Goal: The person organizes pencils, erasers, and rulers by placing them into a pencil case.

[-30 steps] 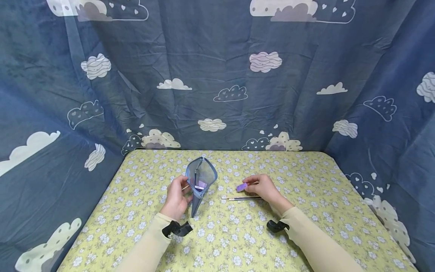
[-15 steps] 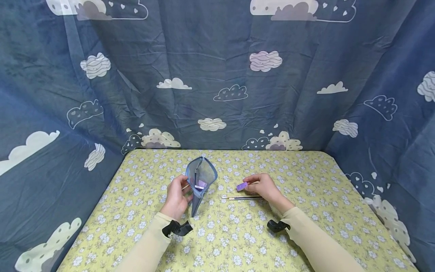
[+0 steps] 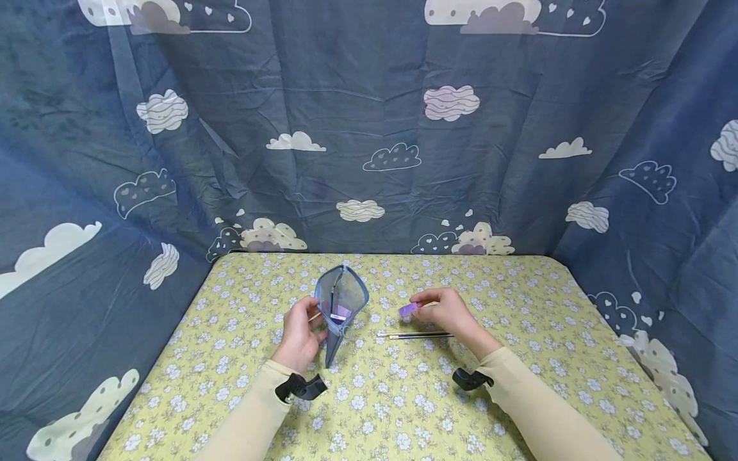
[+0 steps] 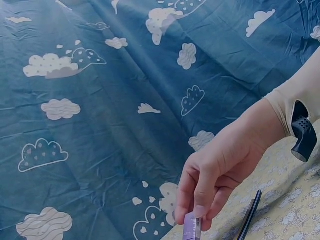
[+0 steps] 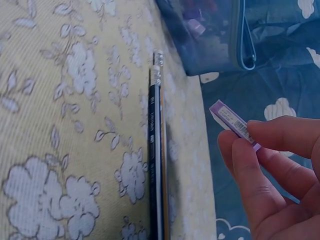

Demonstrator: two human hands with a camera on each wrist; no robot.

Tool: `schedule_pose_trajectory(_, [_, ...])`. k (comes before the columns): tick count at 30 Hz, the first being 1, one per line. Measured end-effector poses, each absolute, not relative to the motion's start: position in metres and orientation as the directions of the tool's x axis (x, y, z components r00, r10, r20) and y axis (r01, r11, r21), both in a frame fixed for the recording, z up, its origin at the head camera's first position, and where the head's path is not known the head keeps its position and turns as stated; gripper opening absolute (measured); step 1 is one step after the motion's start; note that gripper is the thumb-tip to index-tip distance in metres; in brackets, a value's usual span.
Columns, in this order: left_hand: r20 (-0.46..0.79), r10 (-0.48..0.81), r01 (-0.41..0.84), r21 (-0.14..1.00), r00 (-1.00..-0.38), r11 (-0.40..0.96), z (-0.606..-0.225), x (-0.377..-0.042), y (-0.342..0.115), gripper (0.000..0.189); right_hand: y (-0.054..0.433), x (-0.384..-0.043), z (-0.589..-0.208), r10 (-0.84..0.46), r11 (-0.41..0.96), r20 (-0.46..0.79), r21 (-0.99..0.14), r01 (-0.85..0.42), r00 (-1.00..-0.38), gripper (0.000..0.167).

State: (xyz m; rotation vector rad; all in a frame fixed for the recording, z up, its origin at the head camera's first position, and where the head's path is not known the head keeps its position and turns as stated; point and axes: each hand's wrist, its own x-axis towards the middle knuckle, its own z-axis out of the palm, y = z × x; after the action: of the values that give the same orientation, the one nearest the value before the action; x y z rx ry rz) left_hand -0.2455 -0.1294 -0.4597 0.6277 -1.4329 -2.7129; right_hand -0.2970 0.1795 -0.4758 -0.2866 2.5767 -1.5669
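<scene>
My left hand (image 3: 300, 333) grips the side of a blue mesh pencil case (image 3: 359, 296), which gapes at the top. A purple piece with a white band (image 3: 338, 317) and a dark slim item show inside it. In my right hand (image 3: 452, 314), thumb and fingertips pinch a small purple eraser (image 3: 408, 310), to the right of the case. Its sleeve, printed with a barcode, shows in the right wrist view as the same eraser (image 5: 231, 119). Beneath that hand, two pencils (image 3: 415, 335) lie side by side on the cloth, their erasers pointing toward the case.
A yellow floral cloth (image 3: 369, 410) covers the table. Dark blue curtains (image 3: 369, 186) with cloud prints stand behind it and on both sides. Black wrist cameras (image 3: 301, 387) sit on both sleeves.
My right hand has lifted slightly and shifted a little left with the eraser, baring more of the pencils. The left hand and the pencil case stay in place.
</scene>
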Motion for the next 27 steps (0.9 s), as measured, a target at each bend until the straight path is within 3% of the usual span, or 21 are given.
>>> schedule_pose_trajectory(27, [-0.340,-0.194,-0.166,0.787,-0.920,-0.594,-0.460,-0.245,-0.128,0.015,0.167,-0.286,-0.454,-0.258,0.411,0.013,-0.903,-0.122,-0.966,0.028])
